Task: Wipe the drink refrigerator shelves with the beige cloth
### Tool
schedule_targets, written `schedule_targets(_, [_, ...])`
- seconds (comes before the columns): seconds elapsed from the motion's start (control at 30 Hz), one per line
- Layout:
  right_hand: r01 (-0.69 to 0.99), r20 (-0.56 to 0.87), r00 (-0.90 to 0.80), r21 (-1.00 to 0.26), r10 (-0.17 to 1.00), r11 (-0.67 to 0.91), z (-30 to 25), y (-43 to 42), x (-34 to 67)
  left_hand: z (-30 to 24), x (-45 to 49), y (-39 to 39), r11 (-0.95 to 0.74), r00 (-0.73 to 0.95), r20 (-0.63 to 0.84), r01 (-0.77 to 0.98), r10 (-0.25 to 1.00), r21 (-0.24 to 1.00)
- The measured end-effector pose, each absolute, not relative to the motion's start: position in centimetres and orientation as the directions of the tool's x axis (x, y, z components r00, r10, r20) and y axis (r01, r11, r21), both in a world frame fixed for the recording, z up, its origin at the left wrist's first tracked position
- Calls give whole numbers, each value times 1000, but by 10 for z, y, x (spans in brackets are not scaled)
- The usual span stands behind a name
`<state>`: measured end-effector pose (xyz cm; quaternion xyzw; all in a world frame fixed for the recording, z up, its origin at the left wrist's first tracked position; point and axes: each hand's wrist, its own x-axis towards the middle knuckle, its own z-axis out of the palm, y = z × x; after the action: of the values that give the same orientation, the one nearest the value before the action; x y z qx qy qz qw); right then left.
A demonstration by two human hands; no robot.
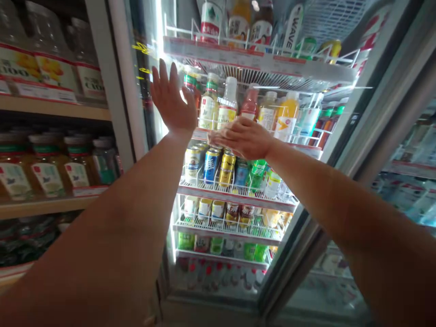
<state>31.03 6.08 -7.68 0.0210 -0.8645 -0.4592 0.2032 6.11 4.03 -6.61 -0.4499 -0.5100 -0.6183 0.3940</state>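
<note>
The left forearm [112,218] and right forearm [327,195] reach toward a lit drinks cooler [238,198]. The left hand [176,106] is spread, fingers up, holding nothing visible. The right hand [248,138] lies flat, fingers pointing left; a pale, cloth-like piece [215,138] shows beneath its fingertips, facing the left hand. Its long axis is unclear; whether it is gripped cannot be told.

And here on the wire shelf [259,201] stands the blue can [211,165], a gold can [227,168] just to its right! Above the blue can, the upper shelf [200,135] carries upright bottles [286,118]; below it, a lower shelf [228,234] bears more cans [204,210], though blur makes some hard to tell. Well left of it, a wooden shelf [34,209] holds amber bottles [47,170].
</note>
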Motion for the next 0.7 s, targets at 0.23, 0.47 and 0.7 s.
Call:
schedule_targets(0.23, [669,970,-199,239,-140,704,-74,80,307,-66,56,37,-144,-246,969,960,-24,240])
schedule_targets(0.47, [626,859,-509,409,-50,664,-79,57,299,-108,20,13,-164,24,983,986,180,6])
schedule_targets(0.7, [683,916,-399,320,-31,657,-78,56,300,-162,22,15,-215,-8,990,976,140,38])
